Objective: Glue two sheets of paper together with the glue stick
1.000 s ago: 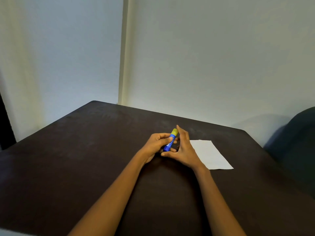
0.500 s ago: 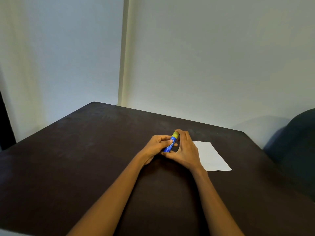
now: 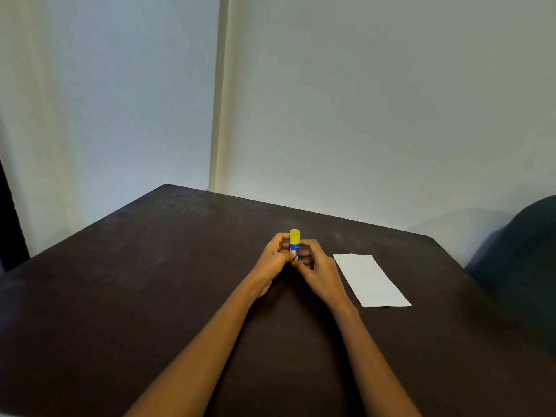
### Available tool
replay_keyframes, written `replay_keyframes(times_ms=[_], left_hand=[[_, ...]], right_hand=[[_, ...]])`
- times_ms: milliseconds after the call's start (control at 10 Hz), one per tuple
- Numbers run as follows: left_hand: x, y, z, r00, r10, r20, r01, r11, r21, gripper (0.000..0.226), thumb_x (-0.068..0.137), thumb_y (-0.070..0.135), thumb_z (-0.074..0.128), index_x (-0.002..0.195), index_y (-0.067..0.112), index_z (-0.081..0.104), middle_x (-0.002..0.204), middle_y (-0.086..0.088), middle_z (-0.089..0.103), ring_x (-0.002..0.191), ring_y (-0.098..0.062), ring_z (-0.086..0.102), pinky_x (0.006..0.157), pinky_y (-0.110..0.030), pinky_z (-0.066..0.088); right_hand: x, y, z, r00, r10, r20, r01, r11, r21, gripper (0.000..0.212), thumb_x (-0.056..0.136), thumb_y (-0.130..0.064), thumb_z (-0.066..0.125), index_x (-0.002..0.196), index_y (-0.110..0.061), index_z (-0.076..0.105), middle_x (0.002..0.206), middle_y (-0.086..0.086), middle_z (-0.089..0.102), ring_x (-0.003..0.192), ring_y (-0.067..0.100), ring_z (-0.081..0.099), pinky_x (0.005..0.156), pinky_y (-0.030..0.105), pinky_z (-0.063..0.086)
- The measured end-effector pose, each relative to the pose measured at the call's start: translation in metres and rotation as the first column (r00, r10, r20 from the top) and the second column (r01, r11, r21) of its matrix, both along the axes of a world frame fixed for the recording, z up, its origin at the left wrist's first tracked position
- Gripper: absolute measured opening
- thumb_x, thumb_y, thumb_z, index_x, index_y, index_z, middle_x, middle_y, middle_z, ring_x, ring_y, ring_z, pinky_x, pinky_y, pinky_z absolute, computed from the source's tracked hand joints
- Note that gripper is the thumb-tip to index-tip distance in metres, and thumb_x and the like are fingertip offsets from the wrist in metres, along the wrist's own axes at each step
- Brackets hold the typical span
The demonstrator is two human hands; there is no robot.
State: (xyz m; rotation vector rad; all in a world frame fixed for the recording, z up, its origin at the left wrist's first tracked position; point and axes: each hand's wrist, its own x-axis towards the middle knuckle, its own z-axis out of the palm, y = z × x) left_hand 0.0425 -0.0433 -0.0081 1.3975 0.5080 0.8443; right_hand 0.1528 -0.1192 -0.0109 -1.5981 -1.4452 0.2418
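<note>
A blue glue stick with a yellow cap stands upright between my two hands, near the middle of the dark table. My left hand grips its blue body from the left. My right hand curls around its lower part from the right. The cap is on and pokes up above my fingers. White paper lies flat on the table just right of my right hand; a second edge shows at its far end, as of two stacked sheets.
The table's far edge runs close to pale walls that meet in a corner behind. A dark rounded chair back stands off the table's right side. A dark strip shows at the far left.
The glue stick was tilted to the right in my left hand; now it stands upright, and my right hand has closed around its lower part.
</note>
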Motion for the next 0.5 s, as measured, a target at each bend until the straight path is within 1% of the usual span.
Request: replay_keyframes(times_ms=[100, 200, 300, 400, 500], left_hand=[[0.0023, -0.0011, 0.0008, 0.999, -0.028, -0.018, 0.029, 0.999, 0.028, 0.030, 0.093, 0.001, 0.038, 0.110, 0.016, 0.057, 0.111, -0.010, 0.062, 0.105, -0.021, 0.060, 0.092, -0.034, 0.049], [0.0031, -0.0005, -0.0011, 1.000, -0.018, -0.018, 0.018, 0.999, 0.040, 0.030, 0.099, 0.015, 0.031, 0.114, 0.012, 0.058, 0.111, -0.011, 0.062, 0.104, -0.022, 0.059, 0.090, -0.032, 0.047], [0.0016, -0.0028, -0.0014, 1.000, 0.006, -0.012, -0.006, 0.999, 0.049, 0.035, 0.101, 0.025, 0.029, 0.121, 0.014, 0.055, 0.114, -0.008, 0.062, 0.104, -0.018, 0.060, 0.085, -0.025, 0.049], [0.0017, -0.0023, -0.0025, 0.999, 0.026, -0.023, -0.024, 0.995, 0.096, 0.035, 0.101, 0.030, 0.030, 0.124, 0.017, 0.052, 0.116, -0.005, 0.061, 0.103, -0.012, 0.060, 0.082, -0.021, 0.050], [-0.0001, -0.0019, -0.0042, 0.990, 0.135, -0.050, -0.128, 0.985, 0.111, 0.038, 0.101, 0.031, 0.029, 0.130, 0.015, 0.047, 0.124, -0.010, 0.055, 0.110, -0.017, 0.055, 0.091, -0.028, 0.048]], right_hand=[[0.0025, -0.0008, -0.0008, 0.999, -0.021, -0.038, 0.021, 1.000, -0.005, 0.030, 0.085, -0.008, 0.064, 0.111, -0.019, 0.052, 0.099, -0.003, 0.070, 0.082, 0.001, 0.067, 0.073, 0.011, 0.051], [0.0029, -0.0001, -0.0026, 0.998, -0.013, -0.055, 0.012, 1.000, -0.010, 0.030, 0.086, -0.008, 0.063, 0.110, -0.020, 0.051, 0.099, -0.004, 0.068, 0.082, -0.003, 0.066, 0.071, 0.008, 0.050], [0.0027, -0.0009, -0.0025, 0.998, -0.018, -0.063, 0.016, 0.999, -0.031, 0.036, 0.086, -0.010, 0.064, 0.115, -0.023, 0.048, 0.104, -0.004, 0.067, 0.085, -0.003, 0.066, 0.080, 0.018, 0.054], [0.0049, -0.0006, -0.0007, 0.996, 0.012, -0.084, -0.016, 0.999, -0.050, 0.064, 0.082, -0.010, 0.068, 0.132, -0.030, 0.034, 0.111, -0.009, 0.061, 0.089, -0.002, 0.065, 0.080, 0.018, 0.055], [0.0022, -0.0057, 0.0009, 0.989, 0.021, -0.144, -0.031, 0.997, -0.069, 0.093, 0.079, -0.006, 0.069, 0.146, -0.034, 0.011, 0.120, -0.011, 0.048, 0.098, 0.004, 0.062, 0.078, 0.016, 0.053]])
